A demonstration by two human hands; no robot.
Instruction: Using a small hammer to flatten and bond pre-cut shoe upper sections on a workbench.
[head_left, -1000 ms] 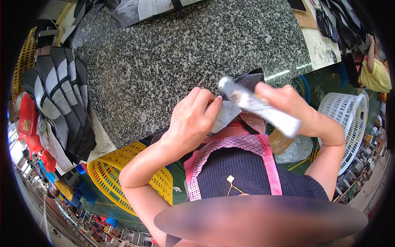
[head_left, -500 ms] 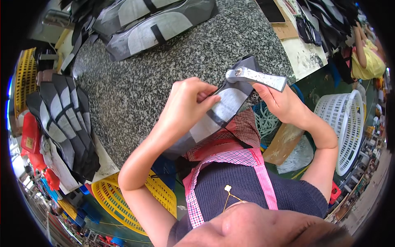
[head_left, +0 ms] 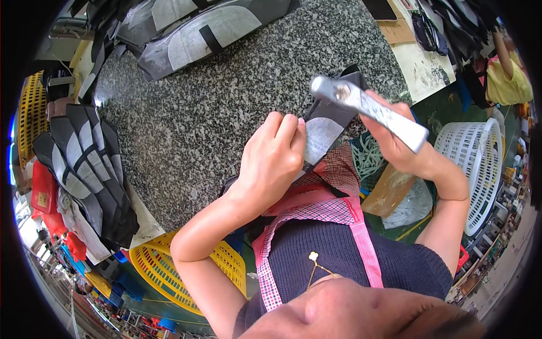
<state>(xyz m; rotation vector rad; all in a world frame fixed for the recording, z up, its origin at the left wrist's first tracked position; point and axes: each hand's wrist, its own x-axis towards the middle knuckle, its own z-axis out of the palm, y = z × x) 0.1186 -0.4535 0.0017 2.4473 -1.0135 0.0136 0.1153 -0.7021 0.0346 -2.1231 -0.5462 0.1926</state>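
Note:
A dark piece of sheet material with a light grey rounded patch lies slantwise over the near edge of the stone tabletop, partly above my lap. My left hand is closed on its left edge, fingers curled; the fingertips are mostly hidden behind the knuckles. In my right hand is a hammer, raised over the far end of the piece. Its metal head has a rounded knob at one end and a long flat arm at the other. The handle is hidden under my fingers.
Similar grey pieces are stacked at the tabletop's far side, and more fan out at the left. A yellow basket stands below left, a white basket at right. Another person in yellow is at far right.
The hammer has risen and turned away from the piece, with my right hand moving up and right. My left hand has shifted right along the piece, and its fingers have curled over.

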